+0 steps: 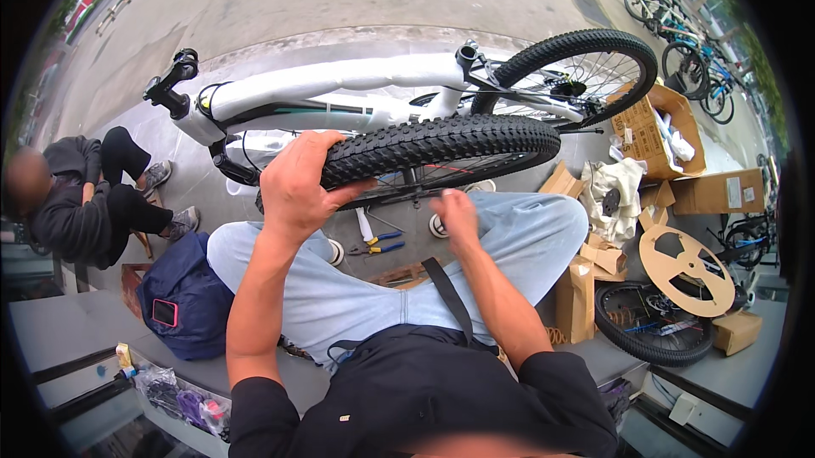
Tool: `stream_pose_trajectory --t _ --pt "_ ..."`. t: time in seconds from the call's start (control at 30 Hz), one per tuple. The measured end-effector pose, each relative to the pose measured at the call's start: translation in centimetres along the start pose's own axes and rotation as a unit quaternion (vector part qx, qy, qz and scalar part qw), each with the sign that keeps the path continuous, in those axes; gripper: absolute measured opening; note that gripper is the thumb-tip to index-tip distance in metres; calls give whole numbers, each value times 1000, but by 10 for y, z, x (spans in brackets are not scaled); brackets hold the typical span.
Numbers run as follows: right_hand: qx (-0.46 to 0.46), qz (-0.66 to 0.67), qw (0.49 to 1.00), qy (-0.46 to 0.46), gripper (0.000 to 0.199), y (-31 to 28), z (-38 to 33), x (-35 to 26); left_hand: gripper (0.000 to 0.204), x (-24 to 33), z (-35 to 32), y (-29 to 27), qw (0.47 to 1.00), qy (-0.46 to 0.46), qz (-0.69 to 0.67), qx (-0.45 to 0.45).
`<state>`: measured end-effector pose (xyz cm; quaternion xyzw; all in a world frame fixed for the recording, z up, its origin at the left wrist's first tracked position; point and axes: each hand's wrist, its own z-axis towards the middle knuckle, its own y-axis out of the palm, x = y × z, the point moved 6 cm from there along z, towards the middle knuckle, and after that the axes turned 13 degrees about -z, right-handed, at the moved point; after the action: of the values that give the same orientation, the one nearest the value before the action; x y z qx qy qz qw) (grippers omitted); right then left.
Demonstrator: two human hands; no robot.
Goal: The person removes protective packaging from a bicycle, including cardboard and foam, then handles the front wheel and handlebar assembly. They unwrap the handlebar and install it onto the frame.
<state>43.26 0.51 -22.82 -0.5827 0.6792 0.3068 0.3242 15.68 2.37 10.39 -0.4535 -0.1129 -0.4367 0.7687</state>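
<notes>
1. Knobbly-tyred wheel (441, 137): in front of us, beyond our lap, on our side of the bike frame (331, 84); tread mostly faces up, spokes show below it.
2. Our L hand (297, 178): grip clamped on the tyre twd its L end, fingers over the tread, thumb on the near side.
3. Our R hand (457, 216): fingers curled, nr the axle (416, 192); blurred, so we can't tell if the grip's together on sth.
4. Frame tubes: white wrapping; rear wheel (567, 87) to the R.
5. Ground btwn our feet: pliers (386, 247) w/ blue-&-yellow handles, white-handled tool (365, 227) just beside.
6. Our L: navy bag (182, 335) w/ pink-edged phone (165, 313) on it; farther L, a seated person (72, 203), dark clothes.
7. Our R: open cardboard box (641, 131); lower, round brown disc (658, 266) partly over another wheel (649, 353), lying flat.
8. Far upper R: several parked bikes (684, 32).
</notes>
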Motion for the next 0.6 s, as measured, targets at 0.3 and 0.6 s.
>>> stream_pose_trajectory --t 0.3,0.6 --pt "-183 -136 970 -83 26 2 -73 -91 60 -24 -20 -23 999 -39 -23 -19" --pt "-466 -92 802 -362 46 -45 -158 -285 76 -48 -43 -109 990 -121 21 -62"
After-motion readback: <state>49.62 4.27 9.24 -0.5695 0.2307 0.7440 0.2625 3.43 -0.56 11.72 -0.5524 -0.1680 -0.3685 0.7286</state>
